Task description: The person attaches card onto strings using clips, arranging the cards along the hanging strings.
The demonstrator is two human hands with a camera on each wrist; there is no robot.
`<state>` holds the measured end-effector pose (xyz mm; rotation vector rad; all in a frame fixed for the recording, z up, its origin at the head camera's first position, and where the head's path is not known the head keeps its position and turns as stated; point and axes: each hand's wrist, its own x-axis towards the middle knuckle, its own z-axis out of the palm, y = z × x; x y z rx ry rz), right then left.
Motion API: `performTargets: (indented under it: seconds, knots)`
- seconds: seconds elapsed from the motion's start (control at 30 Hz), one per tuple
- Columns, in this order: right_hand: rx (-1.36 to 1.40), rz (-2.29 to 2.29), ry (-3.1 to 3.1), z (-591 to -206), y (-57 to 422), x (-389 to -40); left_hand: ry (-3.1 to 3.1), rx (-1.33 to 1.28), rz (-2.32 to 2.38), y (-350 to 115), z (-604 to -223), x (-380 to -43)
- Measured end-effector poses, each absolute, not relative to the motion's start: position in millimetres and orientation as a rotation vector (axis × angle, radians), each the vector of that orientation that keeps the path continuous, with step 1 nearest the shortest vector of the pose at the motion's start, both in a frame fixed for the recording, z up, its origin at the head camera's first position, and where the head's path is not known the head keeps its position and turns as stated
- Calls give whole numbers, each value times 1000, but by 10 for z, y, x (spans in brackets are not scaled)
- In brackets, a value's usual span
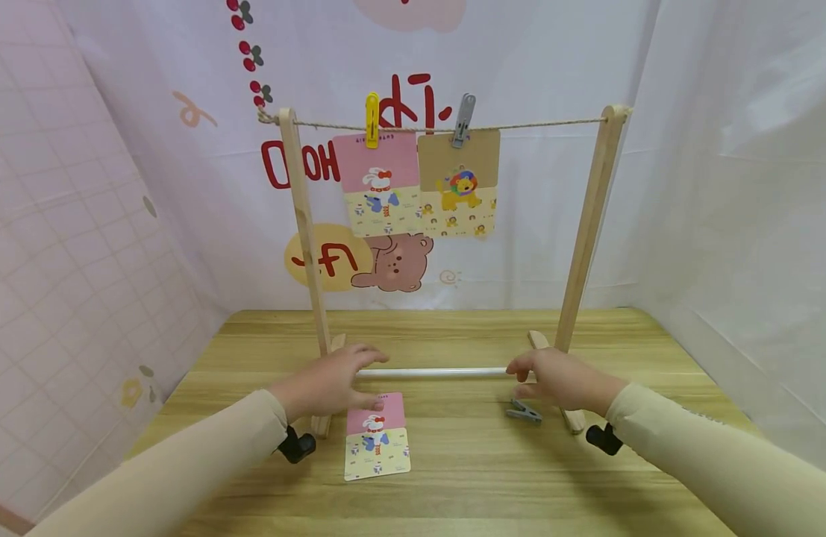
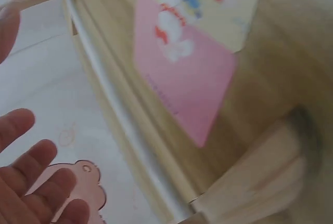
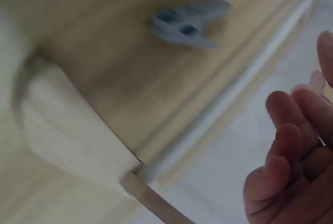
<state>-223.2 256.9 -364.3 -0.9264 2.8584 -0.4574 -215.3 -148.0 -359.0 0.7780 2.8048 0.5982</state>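
Observation:
My left hand (image 1: 332,382) hovers above the top of a pink and yellow rabbit card (image 1: 377,447) on the table, fingers spread and holding nothing. Over a grey clothespin (image 1: 523,412) on the right side, my right hand (image 1: 560,377) hangs with loosely bent fingers and nothing in its grasp. The left wrist view shows the card (image 2: 187,78) below the spread fingers (image 2: 36,167). In the right wrist view the clothespin (image 3: 187,24) lies apart from the fingers (image 3: 286,146).
A wooden stand with posts (image 1: 305,224) and a white bar (image 1: 446,372) straddles the table (image 1: 466,477). On its string (image 1: 540,125), a yellow clothespin (image 1: 372,119) holds another rabbit card (image 1: 379,183), and a grey clothespin (image 1: 463,119) holds a lion card (image 1: 458,183).

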Motion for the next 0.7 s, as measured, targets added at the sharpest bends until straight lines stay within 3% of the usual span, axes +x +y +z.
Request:
performTargets:
  seconds: [0.27,0.7]
  knots:
    - [-746,-447,2776,-3910,2559,-2170,2721,790,418,-1472,-3828,-2076]
    - [-948,-329,2829,-4086,2521,-2188,2731,804,276,-1438,-4068,-1997]
